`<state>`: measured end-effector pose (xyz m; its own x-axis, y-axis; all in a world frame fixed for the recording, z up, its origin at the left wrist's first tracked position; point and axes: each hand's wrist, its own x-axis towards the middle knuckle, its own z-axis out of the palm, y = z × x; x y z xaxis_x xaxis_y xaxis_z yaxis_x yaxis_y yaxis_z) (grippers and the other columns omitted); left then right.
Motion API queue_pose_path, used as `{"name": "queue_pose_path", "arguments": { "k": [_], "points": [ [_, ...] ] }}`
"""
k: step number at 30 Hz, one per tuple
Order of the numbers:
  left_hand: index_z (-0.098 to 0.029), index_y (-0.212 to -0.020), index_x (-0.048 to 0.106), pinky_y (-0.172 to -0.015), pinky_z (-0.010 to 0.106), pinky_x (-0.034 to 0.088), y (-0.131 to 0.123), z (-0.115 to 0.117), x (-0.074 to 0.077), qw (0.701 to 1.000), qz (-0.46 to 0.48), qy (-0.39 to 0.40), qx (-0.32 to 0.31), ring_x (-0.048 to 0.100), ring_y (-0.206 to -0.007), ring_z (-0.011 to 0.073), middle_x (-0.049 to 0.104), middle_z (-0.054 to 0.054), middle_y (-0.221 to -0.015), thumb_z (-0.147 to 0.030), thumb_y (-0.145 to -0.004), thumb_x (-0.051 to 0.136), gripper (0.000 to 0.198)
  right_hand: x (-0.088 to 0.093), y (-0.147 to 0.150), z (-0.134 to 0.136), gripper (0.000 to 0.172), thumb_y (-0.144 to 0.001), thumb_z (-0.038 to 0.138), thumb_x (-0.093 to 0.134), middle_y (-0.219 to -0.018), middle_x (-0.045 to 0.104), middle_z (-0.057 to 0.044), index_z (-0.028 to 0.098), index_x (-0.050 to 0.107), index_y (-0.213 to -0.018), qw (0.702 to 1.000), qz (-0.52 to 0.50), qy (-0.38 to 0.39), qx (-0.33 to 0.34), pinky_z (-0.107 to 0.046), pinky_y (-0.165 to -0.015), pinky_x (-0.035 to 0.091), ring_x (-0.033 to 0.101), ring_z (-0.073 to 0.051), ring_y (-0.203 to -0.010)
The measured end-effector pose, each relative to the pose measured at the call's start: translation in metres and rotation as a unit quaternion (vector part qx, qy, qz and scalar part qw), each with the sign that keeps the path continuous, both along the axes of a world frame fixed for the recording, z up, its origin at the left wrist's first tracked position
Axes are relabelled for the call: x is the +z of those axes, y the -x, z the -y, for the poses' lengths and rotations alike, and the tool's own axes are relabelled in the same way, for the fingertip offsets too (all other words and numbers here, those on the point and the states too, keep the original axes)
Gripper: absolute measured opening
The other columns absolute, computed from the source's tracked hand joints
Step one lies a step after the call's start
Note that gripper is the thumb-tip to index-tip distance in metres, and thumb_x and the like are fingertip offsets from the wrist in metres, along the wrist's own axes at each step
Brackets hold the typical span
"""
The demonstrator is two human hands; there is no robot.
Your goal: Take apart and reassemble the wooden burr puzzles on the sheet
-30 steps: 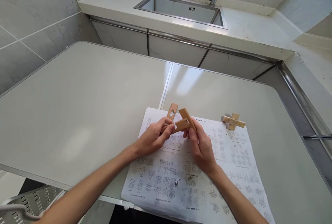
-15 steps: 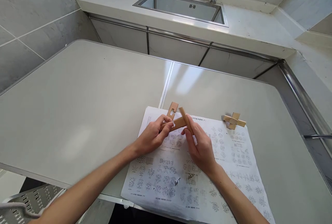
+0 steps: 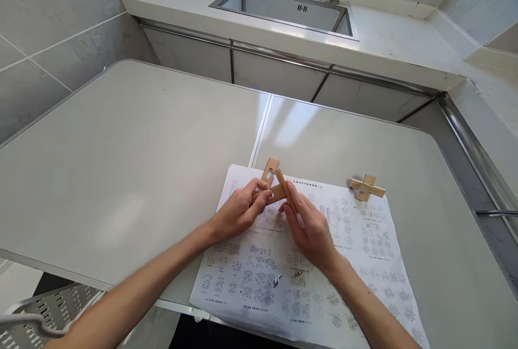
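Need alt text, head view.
Left hand and right hand each hold a wooden strip, angled together over a printed sheet on a table. A wooden cross sits by the sheet's far right corner; a sink is behind.

The camera is worn on the head and it looks forward and down, from above the table [image 3: 133, 149], with the left hand [image 3: 242, 209] and the right hand [image 3: 311, 226] quite near and the sink [image 3: 275, 6] (close to the view's upper edge) farther away.
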<state>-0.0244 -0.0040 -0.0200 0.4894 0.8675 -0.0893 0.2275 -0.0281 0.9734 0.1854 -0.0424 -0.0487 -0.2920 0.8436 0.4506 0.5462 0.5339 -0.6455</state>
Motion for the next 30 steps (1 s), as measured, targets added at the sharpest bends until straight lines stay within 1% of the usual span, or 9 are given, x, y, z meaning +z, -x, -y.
{"name": "queue_pose_path", "arguments": {
  "k": [4,12,16,18,20,22,26,28,30],
  "points": [
    [-0.019,-0.108,0.052,-0.058,0.025,0.04,-0.001,0.0,0.001,1.0,-0.004,-0.013,-0.007,0.048,-0.059,0.0127,0.051,-0.005,-0.067,-0.052,-0.107,0.042,0.034,0.0,0.002,0.001,0.068,-0.108,0.015,0.046,-0.114,0.073,-0.011,0.032,0.022,-0.169,1.0,0.014,-0.005,0.025,-0.042,-0.079,0.065,0.072,-0.023,-0.091],
    [-0.019,-0.107,0.054,-0.066,0.029,0.049,-0.004,0.002,0.007,1.0,-0.006,-0.016,0.005,0.062,-0.072,0.0169,0.064,0.001,-0.077,-0.045,-0.107,0.044,0.028,-0.001,0.006,0.004,0.069,-0.108,0.016,0.045,-0.109,0.073,-0.011,0.032,0.02,-0.17,0.999,0.017,0.005,0.033,-0.039,-0.075,0.063,0.071,-0.023,-0.089],
    [-0.019,-0.113,0.054,-0.076,0.031,0.052,-0.004,0.002,0.01,1.0,-0.001,-0.026,-0.005,0.07,-0.086,0.0198,0.073,0.005,-0.093,-0.039,-0.104,0.046,0.023,0.001,0.005,0.003,0.066,-0.109,0.016,0.044,-0.108,0.072,-0.01,0.034,0.022,-0.169,1.0,0.001,0.017,0.026,-0.037,-0.072,0.062,0.07,-0.022,-0.086],
    [-0.02,-0.118,0.054,-0.083,0.033,0.053,-0.003,0.002,0.01,0.999,0.005,-0.036,-0.006,0.072,-0.094,0.0214,0.076,0.008,-0.106,-0.038,-0.103,0.049,0.024,0.001,0.005,0.002,0.064,-0.109,0.017,0.043,-0.111,0.073,-0.01,0.034,0.025,-0.168,1.0,-0.01,0.023,0.018,-0.037,-0.074,0.063,0.07,-0.021,-0.087],
    [-0.02,-0.123,0.051,-0.087,0.035,0.053,-0.002,0.002,0.009,0.999,0.007,-0.037,-0.003,0.073,-0.097,0.0225,0.077,0.009,-0.112,-0.039,-0.104,0.05,0.027,0.001,0.004,0.002,0.063,-0.109,0.017,0.042,-0.118,0.073,-0.011,0.034,0.027,-0.168,0.999,-0.018,0.032,0.011,-0.038,-0.077,0.063,0.071,-0.022,-0.09],
    [-0.021,-0.126,0.048,-0.085,0.035,0.052,-0.002,0.003,0.008,0.999,0.004,-0.032,-0.005,0.072,-0.094,0.0226,0.078,0.009,-0.107,-0.041,-0.105,0.05,0.03,0.0,0.004,0.002,0.062,-0.11,0.017,0.042,-0.126,0.072,-0.012,0.034,0.027,-0.168,0.999,-0.023,0.039,0.005,-0.04,-0.081,0.064,0.072,-0.022,-0.096],
    [-0.019,-0.129,0.046,-0.079,0.034,0.05,-0.002,0.004,0.007,0.999,-0.005,-0.031,-0.003,0.07,-0.082,0.0216,0.074,0.003,-0.081,-0.045,-0.106,0.048,0.035,-0.001,0.003,0.002,0.062,-0.109,0.018,0.044,-0.136,0.069,-0.013,0.034,0.027,-0.167,0.999,-0.024,0.041,0.002,-0.042,-0.085,0.064,0.073,-0.024,-0.105],
    [-0.019,-0.129,0.046,-0.077,0.034,0.049,-0.002,0.004,0.007,1.0,-0.001,-0.029,-0.002,0.067,-0.077,0.021,0.069,0.0,-0.073,-0.047,-0.106,0.048,0.036,-0.001,0.003,0.002,0.063,-0.109,0.018,0.044,-0.136,0.068,-0.013,0.034,0.028,-0.167,0.999,-0.022,0.042,0.002,-0.042,-0.085,0.064,0.073,-0.024,-0.105],
    [-0.02,-0.129,0.045,-0.076,0.033,0.049,-0.002,0.004,0.006,1.0,0.002,-0.028,-0.005,0.065,-0.074,0.0199,0.066,-0.001,-0.071,-0.047,-0.106,0.048,0.036,0.0,0.003,0.002,0.063,-0.109,0.017,0.045,-0.133,0.069,-0.013,0.034,0.028,-0.167,0.999,-0.021,0.044,-0.001,-0.041,-0.083,0.064,0.073,-0.023,-0.101]
  ]
}}
